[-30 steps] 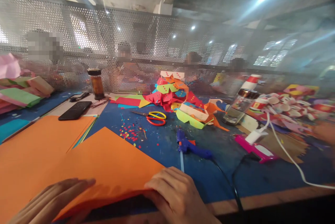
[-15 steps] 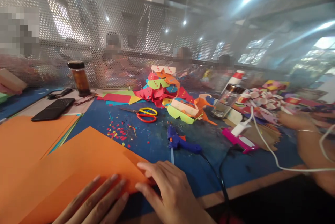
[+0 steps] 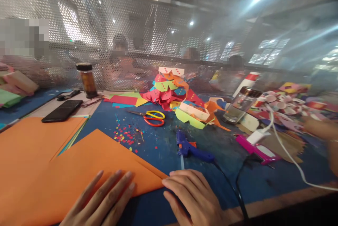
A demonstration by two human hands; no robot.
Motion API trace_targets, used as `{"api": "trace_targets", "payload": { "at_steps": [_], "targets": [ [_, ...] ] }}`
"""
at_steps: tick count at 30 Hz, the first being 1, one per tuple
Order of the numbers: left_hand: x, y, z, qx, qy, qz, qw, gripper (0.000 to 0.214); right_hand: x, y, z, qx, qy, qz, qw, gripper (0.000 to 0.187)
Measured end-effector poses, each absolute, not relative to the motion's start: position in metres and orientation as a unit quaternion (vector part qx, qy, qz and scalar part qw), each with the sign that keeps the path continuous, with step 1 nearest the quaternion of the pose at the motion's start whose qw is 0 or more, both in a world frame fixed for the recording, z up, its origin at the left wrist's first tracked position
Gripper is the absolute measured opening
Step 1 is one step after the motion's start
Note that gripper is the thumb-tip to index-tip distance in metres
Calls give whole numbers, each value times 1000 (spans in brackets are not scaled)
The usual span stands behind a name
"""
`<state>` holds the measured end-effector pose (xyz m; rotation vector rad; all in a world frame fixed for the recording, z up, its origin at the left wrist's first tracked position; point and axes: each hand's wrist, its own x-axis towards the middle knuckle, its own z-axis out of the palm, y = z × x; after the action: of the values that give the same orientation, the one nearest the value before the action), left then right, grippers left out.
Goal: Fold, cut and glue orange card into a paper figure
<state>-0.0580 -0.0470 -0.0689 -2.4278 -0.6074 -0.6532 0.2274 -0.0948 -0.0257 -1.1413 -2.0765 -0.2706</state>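
A large sheet of orange paper (image 3: 97, 155), folded over, lies at the table's front left with a pointed corner toward the right. My left hand (image 3: 102, 198) rests flat on it, fingers spread. At the pointed corner, the fingertips of my right hand (image 3: 194, 196) touch the paper's tip, with the thumb apart below and over the blue table. Beyond my right hand lies a blue glue gun (image 3: 192, 148) with a glue stick in it. Scissors (image 3: 150, 117) with yellow and red handles lie further back, near scattered paper bits (image 3: 126, 137).
Paper glasses (image 3: 169, 88) are piled at the back. A glass jar (image 3: 241, 104) and a pink power strip (image 3: 256, 148) with cables stand right. A dark bottle (image 3: 88, 81) and a black phone (image 3: 62, 110) are at left. Another person's arm (image 3: 320, 129) reaches in at right.
My right hand has slid right to the tip of the folded paper, and its thumb has come off the paper. My left hand stays flat. The view has shifted slightly left.
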Motion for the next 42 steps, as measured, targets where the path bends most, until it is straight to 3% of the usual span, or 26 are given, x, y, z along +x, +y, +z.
{"api": "trace_targets", "payload": {
  "at_steps": [9,42],
  "targets": [
    [-52,-42,-41,-899,-203,-218,322,53,229,-89,-28,-435,-801,-165,377,19],
    [-49,-45,-42,-880,-237,-232,340,59,231,-87,-31,-445,-789,-186,381,19]
  ]
}}
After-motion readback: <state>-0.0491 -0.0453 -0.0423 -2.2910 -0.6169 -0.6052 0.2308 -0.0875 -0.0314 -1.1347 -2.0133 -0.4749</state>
